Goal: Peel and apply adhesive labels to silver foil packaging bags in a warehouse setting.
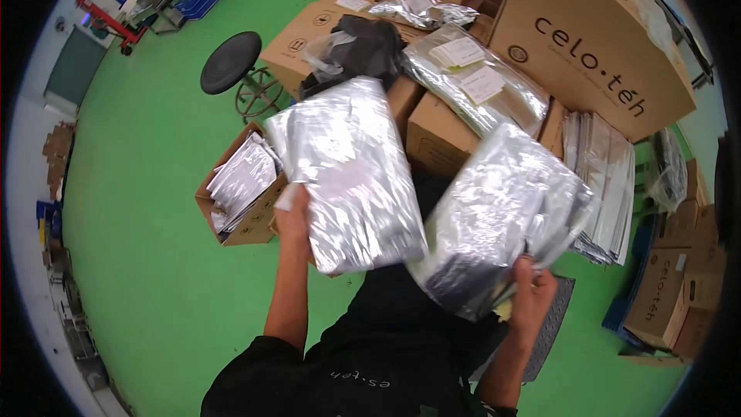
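Note:
My left hand [292, 212] is closed on the left edge of a flat silver foil bag [351, 177], held up over my lap; the fingers behind it are hidden. A pale label shows faintly through its glare. In my right hand [532, 293] I pinch the lower right edge of a second silver foil bag [502, 212], tilted to the right, creased and slightly blurred. Something yellowish peeks out beneath that hand. The two bags are close together, their lower corners nearly meeting. Beyond them lies a larger silver package [478, 81] with paper labels on top of boxes.
An open cardboard box [247, 193] holding silver bags stands at the left. A stack of silver bags [602, 185] stands at the right, below a large carton [594, 38]. A black bag [359, 50] rests on boxes ahead. A round black stool [231, 62] stands on the green floor [147, 208].

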Demonstrator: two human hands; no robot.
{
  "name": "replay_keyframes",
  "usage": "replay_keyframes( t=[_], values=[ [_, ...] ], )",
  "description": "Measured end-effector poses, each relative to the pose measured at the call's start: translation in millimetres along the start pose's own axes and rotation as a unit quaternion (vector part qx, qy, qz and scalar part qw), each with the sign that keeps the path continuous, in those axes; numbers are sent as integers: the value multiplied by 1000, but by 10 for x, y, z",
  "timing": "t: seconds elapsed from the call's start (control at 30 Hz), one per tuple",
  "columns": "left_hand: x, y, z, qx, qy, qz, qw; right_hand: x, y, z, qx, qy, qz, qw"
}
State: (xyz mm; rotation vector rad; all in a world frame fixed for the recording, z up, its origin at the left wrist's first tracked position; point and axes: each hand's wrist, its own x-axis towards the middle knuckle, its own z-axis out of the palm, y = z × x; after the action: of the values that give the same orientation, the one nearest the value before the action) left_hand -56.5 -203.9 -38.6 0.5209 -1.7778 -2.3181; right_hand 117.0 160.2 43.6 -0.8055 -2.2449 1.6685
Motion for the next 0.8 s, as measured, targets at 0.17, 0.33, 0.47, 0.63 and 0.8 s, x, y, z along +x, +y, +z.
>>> replay_keyframes(
  t=[0.17, 0.33, 0.47, 0.63, 0.8],
  values=[
    [811, -362, -1372, -279, 168, -59, 944, 55, 30, -368, 143, 120, 33, 982],
    [1406, -708, -2543, -171, 367, -54, 913, 130, 1, -393, 147, 134, 42, 979],
    [1547, -887, -2532, -88, 295, -203, 929, 138, 148, -454, 105, 120, 24, 987],
    [1426, -850, -2118, 9, 197, -200, 960, 88, 36, -423, 72, 70, 45, 994],
    [920, -553, -873, 137, 2, -132, 982, 145, -6, -501, 38, 9, 74, 997]
  ],
)
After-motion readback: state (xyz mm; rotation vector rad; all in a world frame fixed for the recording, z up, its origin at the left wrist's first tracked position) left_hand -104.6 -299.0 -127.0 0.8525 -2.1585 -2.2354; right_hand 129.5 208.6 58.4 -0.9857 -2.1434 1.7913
